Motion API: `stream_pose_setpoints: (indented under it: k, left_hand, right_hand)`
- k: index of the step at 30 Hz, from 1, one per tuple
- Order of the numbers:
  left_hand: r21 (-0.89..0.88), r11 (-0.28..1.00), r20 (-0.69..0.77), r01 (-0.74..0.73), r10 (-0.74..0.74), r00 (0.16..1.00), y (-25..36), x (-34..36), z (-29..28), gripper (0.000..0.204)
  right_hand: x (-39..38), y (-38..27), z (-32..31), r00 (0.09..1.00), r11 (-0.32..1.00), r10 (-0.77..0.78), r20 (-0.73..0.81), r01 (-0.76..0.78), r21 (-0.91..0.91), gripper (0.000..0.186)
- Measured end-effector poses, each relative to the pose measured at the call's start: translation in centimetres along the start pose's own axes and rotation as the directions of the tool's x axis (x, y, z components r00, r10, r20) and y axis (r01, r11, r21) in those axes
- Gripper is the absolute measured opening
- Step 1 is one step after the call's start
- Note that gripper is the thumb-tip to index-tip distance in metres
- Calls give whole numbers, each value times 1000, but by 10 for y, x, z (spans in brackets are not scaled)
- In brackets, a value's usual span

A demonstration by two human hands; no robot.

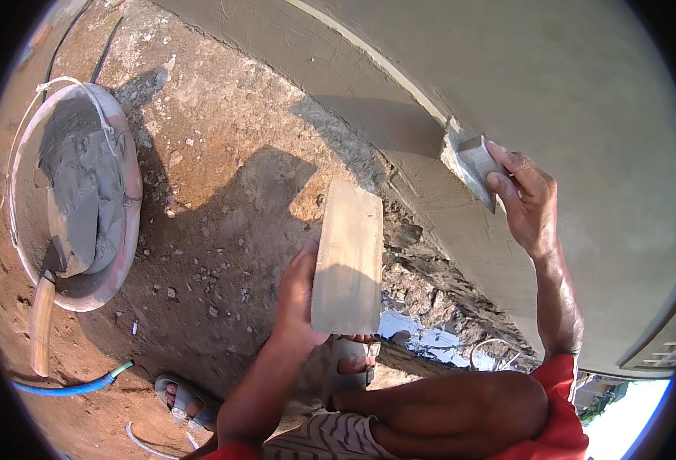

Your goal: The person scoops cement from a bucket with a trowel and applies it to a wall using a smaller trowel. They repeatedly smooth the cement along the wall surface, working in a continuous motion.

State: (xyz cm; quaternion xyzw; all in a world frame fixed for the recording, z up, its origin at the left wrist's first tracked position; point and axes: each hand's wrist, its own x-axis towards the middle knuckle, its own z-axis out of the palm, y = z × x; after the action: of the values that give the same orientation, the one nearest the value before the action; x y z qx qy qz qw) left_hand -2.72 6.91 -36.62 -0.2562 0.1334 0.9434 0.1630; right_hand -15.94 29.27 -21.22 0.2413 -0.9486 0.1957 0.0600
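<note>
My right hand [528, 195] grips a small plastering float [479, 162] by its blocky grey handle, between thumb and fingers. Wet mortar clings to that float's edge, which meets the raised ledge [384, 65] of the grey plastered wall [575, 100]. Closer to my body, my left hand [298, 299] is closed around a larger rectangular float [348, 257], its flat tan face turned up. That float's handle is hidden. On the left, a bucket [132, 184] contains grey mortar [85, 195] and a trowel [42, 322] whose wooden handle leans over the rim.
A blue hose [77, 387] lies on the dirt ground [200, 230] below the bucket. A water puddle [430, 337] and rough soil run along the wall's base. My sandaled foot [180, 399] and bent knee [499, 406] are near the lower edge.
</note>
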Motion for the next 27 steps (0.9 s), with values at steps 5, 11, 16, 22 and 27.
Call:
stream_pose_setpoints:
  k: [5, 11, 16, 22, 27]
  left_hand:
    - [-30, 998, -123, 57, -61, 991, -1, -5, -2, 39]
    - [-19, 999, -8, -40, 40, 999, -1, 2, -27, 44]
    - [-218, 976, 224, -12, 62, 973, -5, 14, -46, 49]
    - [-8, 981, 196, -192, 189, 962, -10, 14, -26, 40]
    - [6, 983, 225, -186, 180, 958, -10, 14, -20, 41]
  right_hand:
    - [41, -15, 13, 995, 994, -57, 77, 64, -86, 36]
    - [11, 5, 1, 994, 989, -7, 105, 22, -146, 36]
    - [-63, 41, -30, 988, 980, 144, 56, -134, -150, 38]
    - [-149, 56, -63, 921, 925, 378, -94, -380, -11, 45]
    - [-113, 29, 5, 987, 981, -22, -162, -10, -192, 47]
